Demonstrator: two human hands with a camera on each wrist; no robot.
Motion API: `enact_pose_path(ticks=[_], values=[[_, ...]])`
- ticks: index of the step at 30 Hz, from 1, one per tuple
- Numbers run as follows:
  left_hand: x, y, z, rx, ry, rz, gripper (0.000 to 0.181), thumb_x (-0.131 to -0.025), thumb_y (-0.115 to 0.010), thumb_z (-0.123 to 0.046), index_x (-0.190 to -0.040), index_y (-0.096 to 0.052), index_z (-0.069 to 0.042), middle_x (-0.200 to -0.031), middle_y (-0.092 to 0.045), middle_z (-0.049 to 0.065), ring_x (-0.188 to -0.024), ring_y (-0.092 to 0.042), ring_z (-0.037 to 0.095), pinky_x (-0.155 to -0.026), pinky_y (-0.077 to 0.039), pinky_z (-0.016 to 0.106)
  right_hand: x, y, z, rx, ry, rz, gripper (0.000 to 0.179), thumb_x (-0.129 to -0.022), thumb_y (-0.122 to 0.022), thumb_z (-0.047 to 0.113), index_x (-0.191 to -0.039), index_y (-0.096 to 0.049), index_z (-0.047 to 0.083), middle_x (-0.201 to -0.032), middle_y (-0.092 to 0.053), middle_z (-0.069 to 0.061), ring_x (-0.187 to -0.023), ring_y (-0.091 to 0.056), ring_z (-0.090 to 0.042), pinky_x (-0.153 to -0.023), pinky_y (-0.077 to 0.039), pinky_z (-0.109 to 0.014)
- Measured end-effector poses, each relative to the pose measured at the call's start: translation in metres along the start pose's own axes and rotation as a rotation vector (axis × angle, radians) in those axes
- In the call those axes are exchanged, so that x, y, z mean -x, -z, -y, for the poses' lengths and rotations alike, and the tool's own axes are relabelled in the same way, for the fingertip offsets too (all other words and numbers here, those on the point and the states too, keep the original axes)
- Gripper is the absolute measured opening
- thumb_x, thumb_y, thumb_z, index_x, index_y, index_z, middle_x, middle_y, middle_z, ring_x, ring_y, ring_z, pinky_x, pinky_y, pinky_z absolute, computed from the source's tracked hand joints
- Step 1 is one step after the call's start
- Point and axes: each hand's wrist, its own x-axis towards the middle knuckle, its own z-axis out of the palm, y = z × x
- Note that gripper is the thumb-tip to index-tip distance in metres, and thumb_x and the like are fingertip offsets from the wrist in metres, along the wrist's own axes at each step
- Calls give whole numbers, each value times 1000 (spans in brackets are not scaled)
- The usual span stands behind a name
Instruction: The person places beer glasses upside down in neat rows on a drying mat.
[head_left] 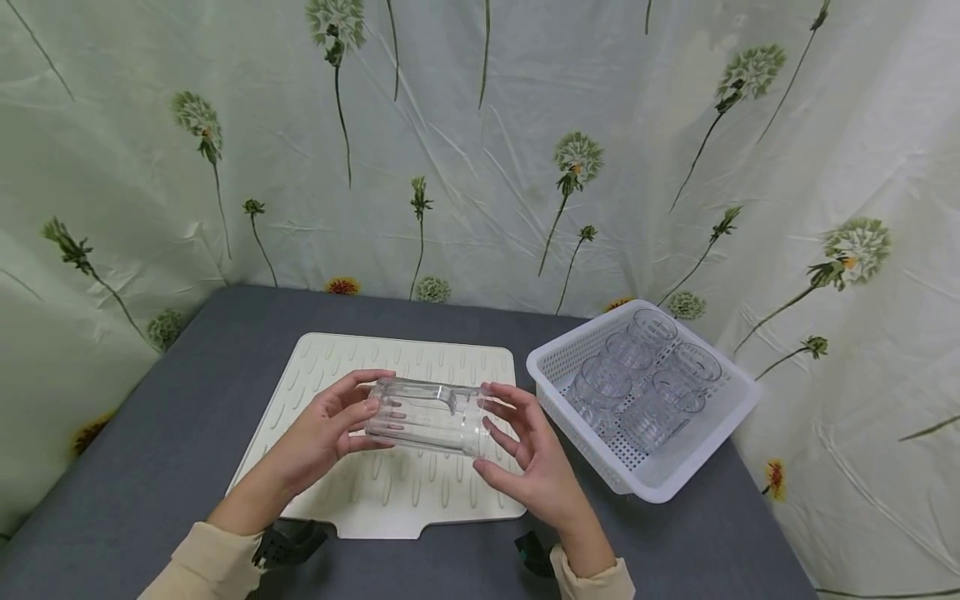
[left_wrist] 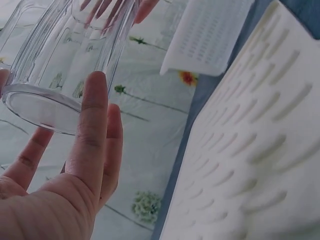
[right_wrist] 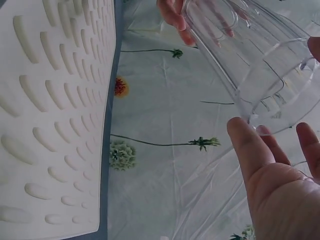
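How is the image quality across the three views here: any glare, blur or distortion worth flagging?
Head view: even, soft light, faint shadows, sharp throughout; wide-angle bending shows at the edges, and the clear cup reads weakly against the cream mat. Left wrist view: the left hand looms large and slightly soft, the mat washed out. Right wrist view: the right hand is close and soft, with bright highlights on the cup's rim.

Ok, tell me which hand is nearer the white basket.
Right. The right hand is just left of the white basket; the left hand is farther left, beyond the clear glass.
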Motion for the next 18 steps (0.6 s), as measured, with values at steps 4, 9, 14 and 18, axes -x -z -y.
enact_pose_path(ticks=[4,9,14,18], values=[[1,8,-5,-43,-38,3,39,-111,-58,-12,-148,-59,-25,-134,-60,1,-112,-72,16,-90,-67,38,-1,0,-1,15,-36,9,82,-91,-79,-5,-160,-38,13,-166,-40,-16,-153,-48,-24,-120,-48,-30],[0,19,-12,-135,-66,-11,45,-108,-63,-8,-152,-56,-16,-136,-58,1,-111,-72,16,-89,-67,36,-4,0,-2,83,-61,22,77,-94,-79,2,-159,-40,15,-165,-42,-17,-153,-47,-39,-119,-51,-36],[-1,30,-19,-247,-65,-36,48,-107,-66,-9,-153,-54,-16,-140,-55,2,-113,-72,14,-88,-66,34,-5,1,-2,112,-78,10,74,-95,-79,3,-158,-42,14,-163,-44,-14,-151,-49,-41,-116,-54,-35],[-2,38,-28,-330,-55,-73,51,-105,-70,-14,-153,-54,-17,-145,-52,10,-113,-72,8,-87,-66,33,-5,3,-1,127,-90,9,72,-95,-78,4,-157,-43,14,-162,-46,-9,-149,-51,-37,-114,-54,-30]])
